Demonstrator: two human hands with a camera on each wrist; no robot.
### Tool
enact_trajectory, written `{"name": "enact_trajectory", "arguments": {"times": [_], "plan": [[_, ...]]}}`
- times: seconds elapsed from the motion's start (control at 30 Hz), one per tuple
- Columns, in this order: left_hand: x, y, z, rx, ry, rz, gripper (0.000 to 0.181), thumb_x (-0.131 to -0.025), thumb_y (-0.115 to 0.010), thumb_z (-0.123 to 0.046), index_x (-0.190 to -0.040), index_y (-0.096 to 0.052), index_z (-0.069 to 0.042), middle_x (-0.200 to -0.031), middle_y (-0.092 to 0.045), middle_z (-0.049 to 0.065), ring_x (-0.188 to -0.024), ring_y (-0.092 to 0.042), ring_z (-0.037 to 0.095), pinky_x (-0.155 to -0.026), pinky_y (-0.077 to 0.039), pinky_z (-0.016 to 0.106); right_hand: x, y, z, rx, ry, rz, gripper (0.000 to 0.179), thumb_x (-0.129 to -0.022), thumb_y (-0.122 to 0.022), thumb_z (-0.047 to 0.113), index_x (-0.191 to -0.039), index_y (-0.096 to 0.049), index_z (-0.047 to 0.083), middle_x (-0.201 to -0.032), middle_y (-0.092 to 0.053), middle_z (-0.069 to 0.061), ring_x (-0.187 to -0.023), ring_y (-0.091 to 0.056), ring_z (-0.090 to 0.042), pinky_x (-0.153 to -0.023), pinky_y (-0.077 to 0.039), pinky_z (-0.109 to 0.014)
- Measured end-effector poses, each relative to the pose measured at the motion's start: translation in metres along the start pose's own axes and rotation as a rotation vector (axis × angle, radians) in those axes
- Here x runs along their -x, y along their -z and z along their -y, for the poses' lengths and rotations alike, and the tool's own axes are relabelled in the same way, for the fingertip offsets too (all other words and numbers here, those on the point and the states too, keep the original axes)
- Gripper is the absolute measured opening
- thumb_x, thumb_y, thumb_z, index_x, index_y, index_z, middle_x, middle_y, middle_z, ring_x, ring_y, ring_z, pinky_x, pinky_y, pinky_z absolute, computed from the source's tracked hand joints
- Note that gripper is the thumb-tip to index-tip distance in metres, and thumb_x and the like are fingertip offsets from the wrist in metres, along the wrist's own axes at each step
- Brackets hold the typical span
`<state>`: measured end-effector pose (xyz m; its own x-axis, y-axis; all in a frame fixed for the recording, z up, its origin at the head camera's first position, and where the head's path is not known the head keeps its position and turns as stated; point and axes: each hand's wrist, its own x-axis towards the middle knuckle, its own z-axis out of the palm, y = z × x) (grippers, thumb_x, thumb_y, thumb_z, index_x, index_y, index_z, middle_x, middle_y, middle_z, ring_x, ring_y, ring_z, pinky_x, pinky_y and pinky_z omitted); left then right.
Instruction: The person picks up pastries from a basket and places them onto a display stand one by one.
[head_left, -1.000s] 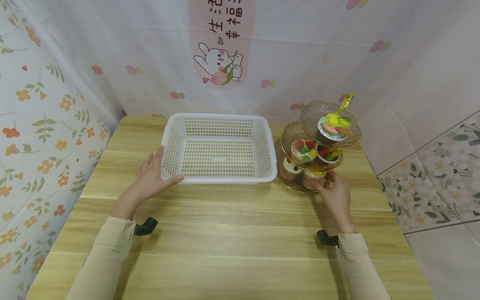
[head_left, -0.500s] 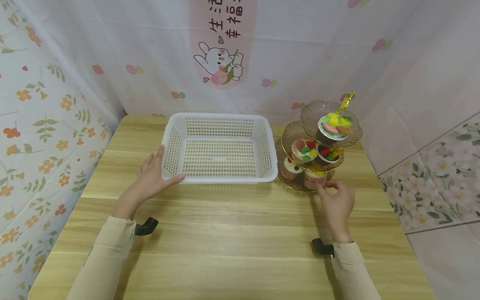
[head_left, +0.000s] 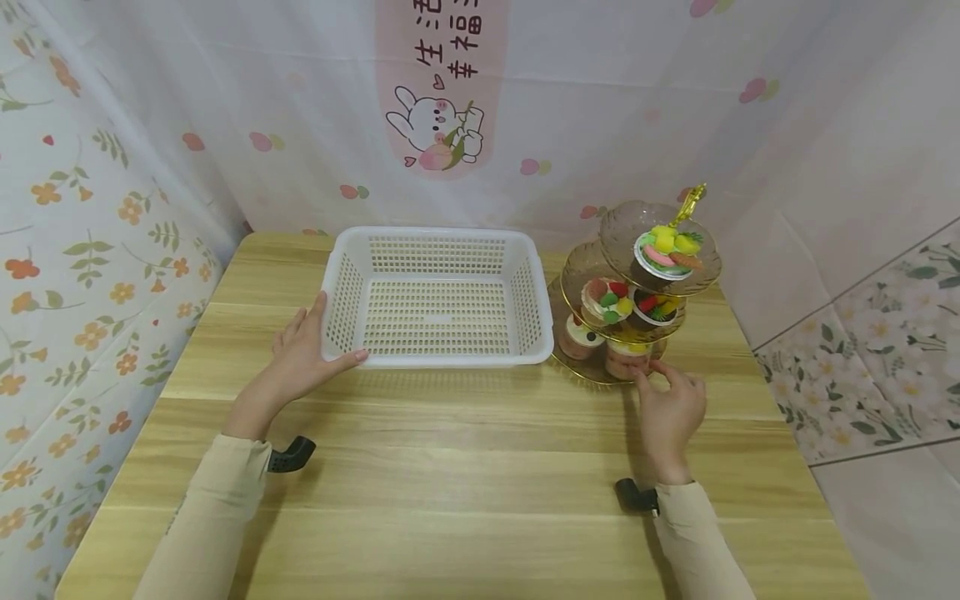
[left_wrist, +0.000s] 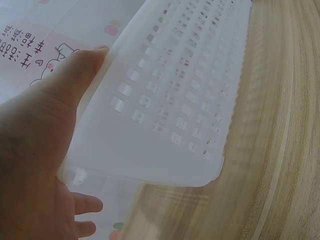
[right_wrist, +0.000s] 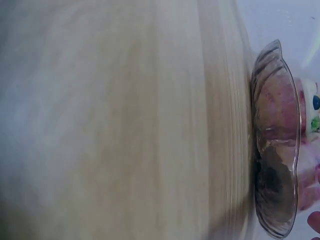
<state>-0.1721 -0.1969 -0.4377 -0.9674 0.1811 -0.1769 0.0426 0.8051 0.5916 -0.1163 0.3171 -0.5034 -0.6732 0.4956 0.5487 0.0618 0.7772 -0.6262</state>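
My left hand [head_left: 300,354] rests at the near left corner of a white plastic basket [head_left: 437,362], thumb along the front rim and fingers spread beside the left wall. In the left wrist view the thumb [left_wrist: 87,70] lies on the basket's rim. My right hand [head_left: 670,408] reaches to the lowest tier of a three-tier cake stand [head_left: 592,377], thumb and fingers pinching the side of a pink-cupped cupcake [head_left: 621,367] with a cream and yellow top. In the right wrist view only fingertips [right_wrist: 314,220] show, at the edge beside pink cups.
Another cream-topped cupcake [head_left: 579,337] stands on the lowest tier. Fruit-topped cupcakes [head_left: 606,302] sit on the middle tier, and one more cupcake [head_left: 667,252] on top. The stand's gold handle [head_left: 690,204] rises above. The wooden table [head_left: 465,483] meets a curtain [head_left: 300,125] behind.
My right hand has drawn slightly back toward me, its wrist swinging left, while its fingertips stay at the lowest-tier cupcake. My left hand and the basket have not moved.
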Motion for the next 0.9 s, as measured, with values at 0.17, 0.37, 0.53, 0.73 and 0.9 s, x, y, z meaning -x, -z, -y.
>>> {"name": "enact_trajectory", "arguments": {"times": [0.17,0.37,0.53,0.73,0.9], "plan": [[0.0,0.0,0.0,-0.003,-0.003,0.001,0.124,-0.083,-0.065,-0.066,-0.157,0.019,-0.013,-0.166,-0.001,0.025,-0.151,0.004,0.053,-0.111,0.003,0.077,-0.001,-0.003,0.0,0.003,-0.028,0.008,0.035,-0.074,-0.087,0.018,-0.101,-0.077,-0.001,-0.093,-0.075,-0.024,-0.086,-0.056,-0.044,-0.079,-0.039,-0.052],[0.0,-0.001,0.0,0.003,-0.002,-0.001,0.124,-0.083,-0.065,-0.067,-0.157,0.019,-0.013,-0.166,-0.001,0.025,-0.151,0.004,0.053,-0.111,0.003,0.077,-0.002,-0.003,0.003,0.02,-0.036,0.022,0.032,-0.073,-0.088,0.02,-0.096,-0.078,0.0,-0.088,-0.075,-0.024,-0.083,-0.059,-0.045,-0.077,-0.04,-0.052],[0.001,-0.001,0.002,-0.001,-0.002,-0.007,0.124,-0.083,-0.065,-0.067,-0.157,0.018,-0.012,-0.165,-0.002,0.026,-0.151,0.004,0.053,-0.112,0.002,0.076,-0.003,-0.007,0.003,0.029,-0.026,0.031,0.032,-0.073,-0.088,0.02,-0.095,-0.078,-0.001,-0.09,-0.075,-0.024,-0.08,-0.061,-0.045,-0.076,-0.041,-0.052],[0.0,-0.001,0.003,-0.001,-0.006,-0.017,0.124,-0.082,-0.065,-0.068,-0.157,0.018,-0.013,-0.166,-0.002,0.024,-0.151,0.003,0.053,-0.112,0.002,0.076,-0.005,-0.009,0.002,0.052,-0.061,0.051,0.031,-0.074,-0.087,0.023,-0.095,-0.079,0.001,-0.089,-0.075,-0.023,-0.081,-0.062,-0.046,-0.074,-0.041,-0.054],[-0.001,-0.001,0.003,0.004,-0.007,-0.011,0.125,-0.082,-0.065,-0.068,-0.157,0.018,-0.014,-0.167,-0.002,0.023,-0.151,0.005,0.052,-0.111,0.003,0.077,-0.009,0.009,0.013,0.046,-0.088,0.137,0.027,-0.079,-0.084,0.028,-0.094,-0.081,0.006,-0.088,-0.077,-0.017,-0.084,-0.072,-0.039,-0.069,-0.044,-0.032]]}}
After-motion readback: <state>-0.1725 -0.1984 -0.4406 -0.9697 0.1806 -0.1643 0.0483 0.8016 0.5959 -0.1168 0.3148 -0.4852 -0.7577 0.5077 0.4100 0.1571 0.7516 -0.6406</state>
